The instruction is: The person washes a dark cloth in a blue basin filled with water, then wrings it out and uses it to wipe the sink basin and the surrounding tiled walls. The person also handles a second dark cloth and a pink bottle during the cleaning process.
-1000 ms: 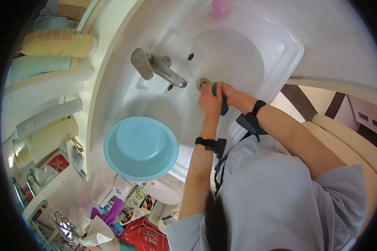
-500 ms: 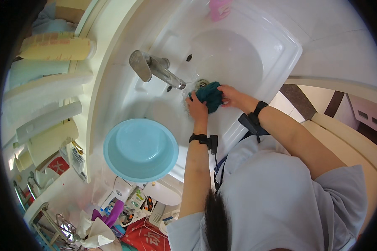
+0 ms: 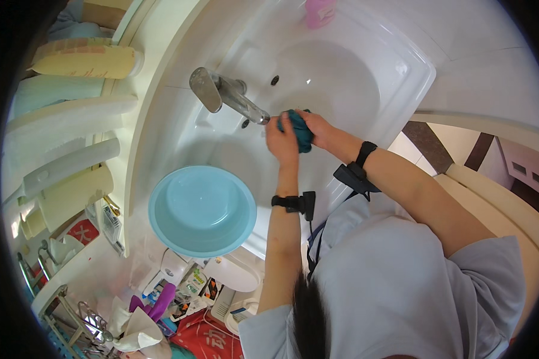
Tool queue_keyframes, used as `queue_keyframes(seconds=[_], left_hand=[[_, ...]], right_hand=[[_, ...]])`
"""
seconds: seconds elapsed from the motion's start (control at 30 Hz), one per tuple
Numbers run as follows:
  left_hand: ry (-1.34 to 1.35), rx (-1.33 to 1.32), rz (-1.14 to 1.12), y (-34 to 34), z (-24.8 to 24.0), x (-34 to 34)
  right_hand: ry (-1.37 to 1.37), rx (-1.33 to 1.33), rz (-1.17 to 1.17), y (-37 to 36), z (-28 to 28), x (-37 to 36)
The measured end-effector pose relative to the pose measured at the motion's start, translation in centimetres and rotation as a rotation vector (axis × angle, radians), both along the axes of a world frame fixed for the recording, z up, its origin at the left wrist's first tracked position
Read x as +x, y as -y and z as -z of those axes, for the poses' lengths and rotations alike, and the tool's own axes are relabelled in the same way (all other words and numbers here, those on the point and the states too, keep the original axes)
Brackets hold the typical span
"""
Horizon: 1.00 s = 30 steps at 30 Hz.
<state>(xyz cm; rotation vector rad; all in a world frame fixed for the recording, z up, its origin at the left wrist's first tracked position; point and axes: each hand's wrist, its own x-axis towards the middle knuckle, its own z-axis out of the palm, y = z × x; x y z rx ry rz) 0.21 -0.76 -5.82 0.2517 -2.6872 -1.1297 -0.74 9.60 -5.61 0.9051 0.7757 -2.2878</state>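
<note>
Nearest the lens, low in the frame, a grey-shirted shoulder, and both forearms climb toward the middle. Left hand (image 3: 283, 139) and right hand (image 3: 321, 128) are both closed round a bunched teal cloth (image 3: 299, 128), pressed between them just right of centre, over the white sink (image 3: 401, 90). The left fingers curl against its near side, the right hand clamps from the other; black bands sit on each wrist.

This reads as the wringing or rinsing step: the cloth sits directly at the mouth of the chrome faucet (image 3: 230, 96), nearly touching the spout tip. Whether water is running I can't tell. The next move, I'd judge, calls for opposed twisting of the two hands while keeping the wad over the bowl so drips fall inside.

The cloth is a lump, slightly elongated, its long axis running from upper left to lower right, top end toward the spout.

Lower left of centre, a light blue basin (image 3: 202, 210) rests on the sink's rim. Far up, a pink bottle (image 3: 319, 12) stands at the top edge.
</note>
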Motion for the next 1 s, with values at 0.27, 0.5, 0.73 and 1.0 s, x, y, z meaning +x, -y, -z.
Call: queue_keyframes(seconds=[0.27,0.5,0.73,1.0], left_hand=[[-0.146,0.250,0.182,-1.1,-3.4,0.6],[0.179,0.317,-0.136,4.4,1.0,0.2],[0.145,0.743,0.042,4.6,-0.4,0.4],[0.067,0.825,0.001,5.0,-1.6,0.0]], right_hand=[[-0.160,0.094,0.055,1.3,0.9,-2.8],[-0.400,0.467,-0.274,2.2,-1.6,-2.0],[-0.980,0.744,-0.626,0.1,-2.9,-2.8],[-1.015,1.120,-0.579,-1.5,-3.4,-3.1]])
